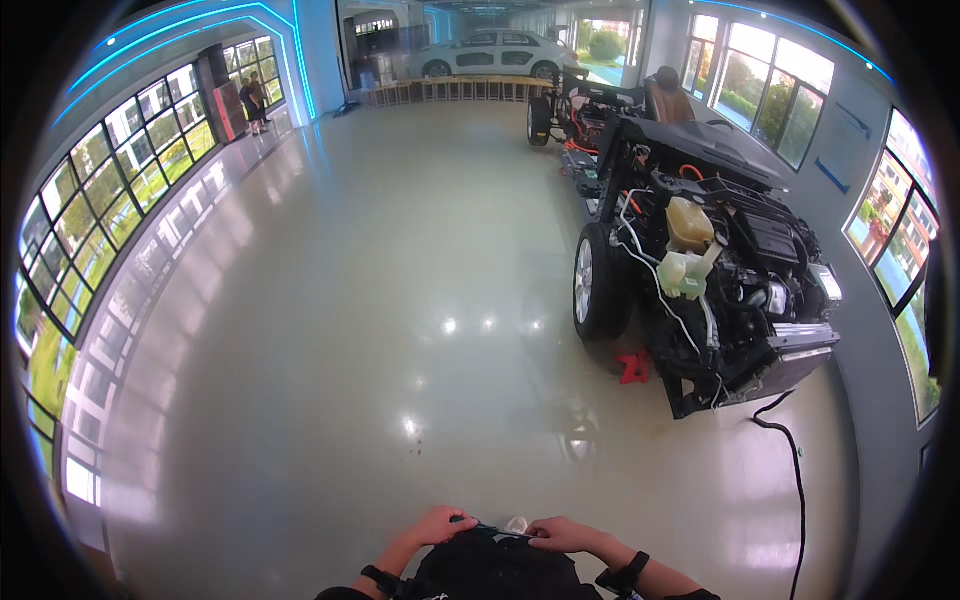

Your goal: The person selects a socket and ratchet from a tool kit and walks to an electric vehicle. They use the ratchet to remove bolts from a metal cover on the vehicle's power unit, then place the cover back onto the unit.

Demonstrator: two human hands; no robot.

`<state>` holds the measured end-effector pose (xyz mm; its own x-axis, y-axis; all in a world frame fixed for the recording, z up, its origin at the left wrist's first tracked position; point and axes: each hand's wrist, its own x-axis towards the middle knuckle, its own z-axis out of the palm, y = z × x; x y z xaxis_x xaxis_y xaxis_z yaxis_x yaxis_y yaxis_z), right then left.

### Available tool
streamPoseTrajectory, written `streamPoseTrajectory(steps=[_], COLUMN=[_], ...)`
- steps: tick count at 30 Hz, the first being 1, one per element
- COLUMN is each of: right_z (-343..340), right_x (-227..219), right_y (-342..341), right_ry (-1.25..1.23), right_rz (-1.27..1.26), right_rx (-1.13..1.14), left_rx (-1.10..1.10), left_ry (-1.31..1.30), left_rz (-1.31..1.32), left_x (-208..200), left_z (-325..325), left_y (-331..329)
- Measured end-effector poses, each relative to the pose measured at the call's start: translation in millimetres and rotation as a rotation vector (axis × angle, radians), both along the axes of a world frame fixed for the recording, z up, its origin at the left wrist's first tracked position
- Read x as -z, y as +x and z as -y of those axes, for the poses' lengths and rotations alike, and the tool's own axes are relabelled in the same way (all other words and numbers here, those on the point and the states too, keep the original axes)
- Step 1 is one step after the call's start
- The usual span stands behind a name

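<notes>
Both hands are low in the view, in front of my black clothing. My left hand (pixel 440 525) is closed on one end of a thin dark object (pixel 490 529), with a dark tip showing past its fingers. The fingers of my right hand (pixel 563 534) are closed at the other end, where a pale, narrow edge shows. The object spans the gap between the hands, roughly level; it is too small to tell its kind. A black band circles each wrist.
To the right stands a stripped car chassis (pixel 740 250) with its engine bay exposed. A red stand (pixel 633 368) is by its front wheel (pixel 600 282). A black cable (pixel 797 470) runs along the floor. Far back, a white car (pixel 490 55) and two people (pixel 254 100) are visible.
</notes>
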<state>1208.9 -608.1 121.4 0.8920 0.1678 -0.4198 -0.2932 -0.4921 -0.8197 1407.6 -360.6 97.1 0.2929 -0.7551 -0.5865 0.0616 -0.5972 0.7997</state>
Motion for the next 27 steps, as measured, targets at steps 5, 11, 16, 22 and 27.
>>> streamPoseTrajectory(steps=[5,11,16,22,27], right_z=[85,211,324,450,552], right_x=[-15,46,2,11,-15], right_y=[179,353,478,612,762], right_ry=[-0.105,-0.207,-0.208,-0.13,0.021], right_rz=[-0.102,0.043,-0.092,0.125,-0.055], right_rx=[-0.252,-0.299,-0.122,0.019,-0.021], left_rx=[-0.07,-0.051,0.201,0.37,0.251], left_ry=[-0.004,-0.094,-0.072,-0.19,-0.209], left_rz=[0.259,0.394,0.429,0.475,0.414], left_x=[-7,25,-13,-25,-19], left_z=[89,251,387,529,627], left_y=[98,252,405,553,673])
